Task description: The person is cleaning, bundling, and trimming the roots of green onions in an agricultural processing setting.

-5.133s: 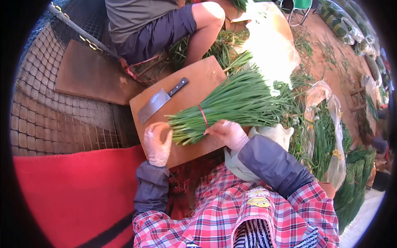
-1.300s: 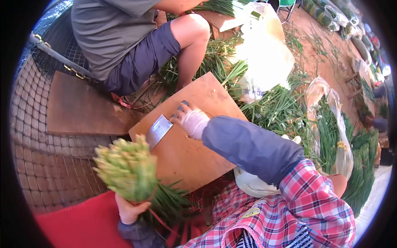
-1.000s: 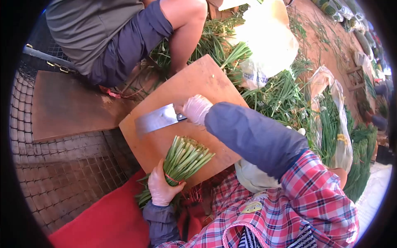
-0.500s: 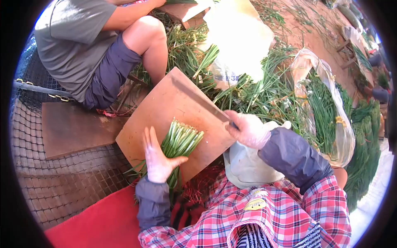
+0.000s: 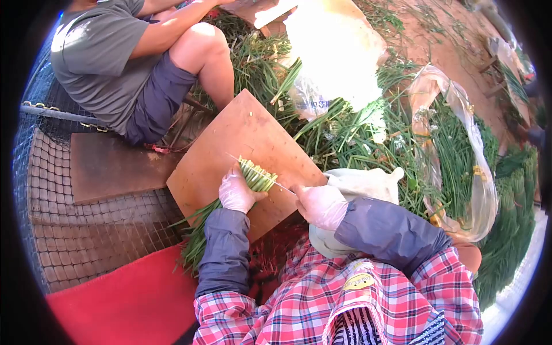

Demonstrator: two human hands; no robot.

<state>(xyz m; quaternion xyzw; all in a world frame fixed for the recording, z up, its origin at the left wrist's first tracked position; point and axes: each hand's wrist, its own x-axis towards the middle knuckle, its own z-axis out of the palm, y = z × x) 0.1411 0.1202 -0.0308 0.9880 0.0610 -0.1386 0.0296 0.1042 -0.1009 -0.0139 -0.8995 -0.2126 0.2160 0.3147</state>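
My left hand (image 5: pixel 238 192), in a thin clear glove, is wrapped round a bundle of green stalks (image 5: pixel 257 177) on a wooden board (image 5: pixel 247 126). The pale cut ends show above the fingers, and the long leaves (image 5: pixel 201 233) hang past the board's lower left edge. Gloved too, my right hand (image 5: pixel 321 205) is closed on the handle of a knife (image 5: pixel 285 188). Its thin blade is seen edge-on and lies across the bundle just below the cut ends. The handle is mostly hidden in my fingers.
A person (image 5: pixel 109 63) in a grey shirt sits at the upper left, beside a dark board (image 5: pixel 115 167). Leafy stalks (image 5: pixel 345 129) lie behind my board. To the right are a white bag (image 5: pixel 368 187) and clear plastic (image 5: pixel 483 184) around more stalks. Red cloth (image 5: pixel 132 299) lies lower left.
The knife has come down from the board's upper right onto the bundle, with my right hand moving left and lower. My left hand, open beside the stalks before, has moved up and closed round them.
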